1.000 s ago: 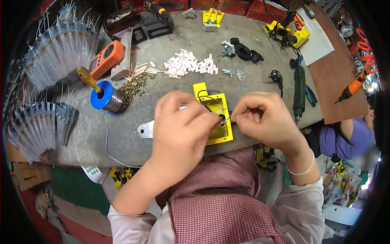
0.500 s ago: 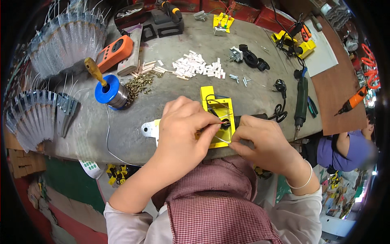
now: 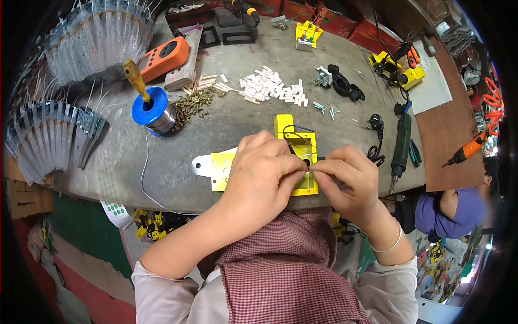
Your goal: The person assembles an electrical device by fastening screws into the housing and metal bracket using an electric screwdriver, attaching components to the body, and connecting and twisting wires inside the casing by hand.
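Note:
A yellow plastic frame [image 3: 300,141] with black and red wires lies at the near edge of the grey workbench [image 3: 226,116]. My left hand [image 3: 264,173] rests on its left part, fingers pinched together on a thin wire. My right hand [image 3: 345,181] meets it from the right, thumb and forefinger pinching the same thin wire at the frame's lower right corner. A flat yellow plate with holes [image 3: 222,166] and a white metal tab [image 3: 203,166] stick out from under my left hand.
A blue solder spool [image 3: 152,113] holds a yellow-handled tool [image 3: 135,75]. Brass screws [image 3: 192,103], white connectors [image 3: 270,89], an orange meter [image 3: 164,56], a green electric screwdriver [image 3: 401,146], stacked metal parts [image 3: 48,135] and yellow assemblies [image 3: 307,32] lie around. Another person [image 3: 458,208] sits right.
The view has drifted so the bench sits lower. My hands have drawn closer together, and their fingertips now meet over the frame's lower right corner.

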Demonstrator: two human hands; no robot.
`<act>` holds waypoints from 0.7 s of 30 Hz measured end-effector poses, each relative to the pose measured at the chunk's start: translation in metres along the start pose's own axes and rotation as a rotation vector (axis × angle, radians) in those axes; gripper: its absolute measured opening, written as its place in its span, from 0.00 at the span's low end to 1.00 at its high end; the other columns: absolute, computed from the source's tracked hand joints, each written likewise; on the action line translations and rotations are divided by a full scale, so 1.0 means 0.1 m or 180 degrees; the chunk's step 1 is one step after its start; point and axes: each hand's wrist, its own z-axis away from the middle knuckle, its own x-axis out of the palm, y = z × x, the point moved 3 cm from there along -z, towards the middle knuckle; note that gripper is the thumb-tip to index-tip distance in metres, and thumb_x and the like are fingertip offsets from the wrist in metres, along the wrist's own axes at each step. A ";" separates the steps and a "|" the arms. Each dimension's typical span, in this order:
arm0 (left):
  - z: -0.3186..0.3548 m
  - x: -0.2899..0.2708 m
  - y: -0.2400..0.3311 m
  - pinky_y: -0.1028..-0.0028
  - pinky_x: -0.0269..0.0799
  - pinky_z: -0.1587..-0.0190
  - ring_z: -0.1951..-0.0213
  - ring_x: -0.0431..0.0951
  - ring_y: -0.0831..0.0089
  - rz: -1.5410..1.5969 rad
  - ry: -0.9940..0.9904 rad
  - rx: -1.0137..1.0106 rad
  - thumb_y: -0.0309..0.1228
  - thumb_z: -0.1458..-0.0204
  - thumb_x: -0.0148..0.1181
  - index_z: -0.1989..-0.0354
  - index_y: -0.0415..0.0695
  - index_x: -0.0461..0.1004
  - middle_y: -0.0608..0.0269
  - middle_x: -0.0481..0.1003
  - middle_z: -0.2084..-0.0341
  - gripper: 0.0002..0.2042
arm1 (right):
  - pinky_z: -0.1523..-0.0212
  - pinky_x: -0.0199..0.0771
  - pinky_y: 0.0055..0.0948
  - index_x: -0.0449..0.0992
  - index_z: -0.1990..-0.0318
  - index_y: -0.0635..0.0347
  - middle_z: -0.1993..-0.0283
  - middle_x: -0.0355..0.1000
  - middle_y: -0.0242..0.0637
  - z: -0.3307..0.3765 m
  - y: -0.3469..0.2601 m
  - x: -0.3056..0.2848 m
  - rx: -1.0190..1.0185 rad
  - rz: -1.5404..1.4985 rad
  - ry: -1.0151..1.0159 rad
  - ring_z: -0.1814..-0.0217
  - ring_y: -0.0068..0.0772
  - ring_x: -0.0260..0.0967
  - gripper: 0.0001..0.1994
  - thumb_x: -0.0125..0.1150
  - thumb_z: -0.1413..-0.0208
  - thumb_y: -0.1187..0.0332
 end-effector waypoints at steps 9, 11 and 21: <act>0.05 0.02 0.00 0.63 0.64 0.57 0.65 0.70 0.62 0.0087 0.0183 -0.0017 0.26 0.58 0.66 0.74 0.44 0.79 0.63 0.72 0.76 0.03 | 0.78 0.57 0.18 0.77 0.67 0.66 0.71 0.68 0.27 0.12 0.06 0.11 0.1722 -0.1636 -0.0173 0.77 0.12 0.56 0.03 0.62 0.46 0.76; 0.08 0.03 -0.01 0.62 0.64 0.54 0.64 0.71 0.63 0.0008 0.0180 0.0055 0.26 0.59 0.66 0.73 0.44 0.79 0.64 0.72 0.76 0.04 | 0.77 0.57 0.16 0.76 0.66 0.67 0.75 0.66 0.22 0.13 0.06 0.12 0.2766 -0.2089 -0.0633 0.77 0.10 0.56 0.04 0.60 0.43 0.74; 0.17 0.11 0.12 0.51 0.60 0.41 0.60 0.75 0.65 -0.1021 0.0468 0.0814 0.24 0.63 0.65 0.69 0.47 0.79 0.68 0.75 0.76 0.10 | 0.86 0.50 0.17 0.70 0.64 0.64 0.82 0.60 0.21 0.27 0.02 0.21 0.3927 -0.4467 -0.0495 0.85 0.11 0.52 0.05 0.56 0.40 0.71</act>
